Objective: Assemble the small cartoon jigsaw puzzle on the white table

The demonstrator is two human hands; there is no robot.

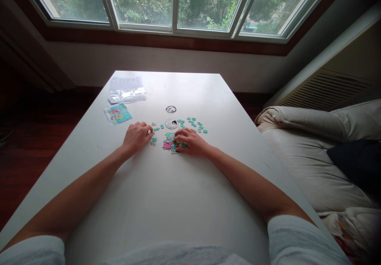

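A joined puzzle section (167,144) lies under the right hand (194,142), fingers apparently open; scattered pieces (205,131) lie unjoined. The left hand's (136,138) grip cannot be told.

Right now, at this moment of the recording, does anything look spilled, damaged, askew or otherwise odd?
Nothing looks spilled or clearly damaged. The one small oddity is a thin dark mark on the right side of the white table; whether it is a scratch or a stray bit, I cannot tell. The picture sheet sits slightly askew, which seems harmless.
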